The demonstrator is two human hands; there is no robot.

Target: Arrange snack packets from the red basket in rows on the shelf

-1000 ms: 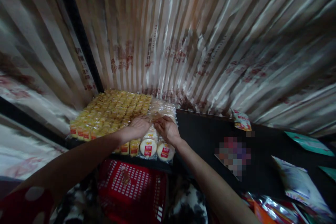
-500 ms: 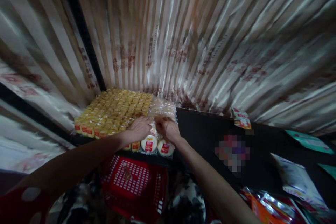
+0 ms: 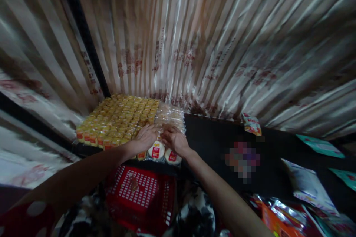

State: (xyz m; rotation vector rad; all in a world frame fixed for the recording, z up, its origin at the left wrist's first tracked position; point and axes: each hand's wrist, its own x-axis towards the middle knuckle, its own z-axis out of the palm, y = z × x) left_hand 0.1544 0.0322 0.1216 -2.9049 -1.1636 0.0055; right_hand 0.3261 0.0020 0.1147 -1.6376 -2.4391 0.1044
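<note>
My left hand (image 3: 146, 137) lies over the right edge of the rows of small yellow wrapped cakes (image 3: 119, 114), its fingers stretched forward and touching the wrappers. Beside it my right hand (image 3: 174, 139) is on the column of round white cakes in clear wrap, its fingers curled together; what lies under the fingertips is hidden. In front of the hands stand two round white packs with red labels, the left pack (image 3: 156, 150) and the right pack (image 3: 172, 156). Further back, more clear-wrapped packs (image 3: 171, 113) fill the same columns.
Below the shelf edge sits a red plastic basket (image 3: 139, 189) with a small wrapped item inside. On the black shelf (image 3: 203, 144) to the right lie a small pouch (image 3: 251, 124), teal packets (image 3: 319, 145), a white bag (image 3: 308, 183) and an orange pack (image 3: 278, 222). Striped sheeting (image 3: 172, 37) hangs behind.
The whole view has shifted slightly, so everything sits a little further left. My right hand has moved slightly closer to my left hand over the white cakes.
</note>
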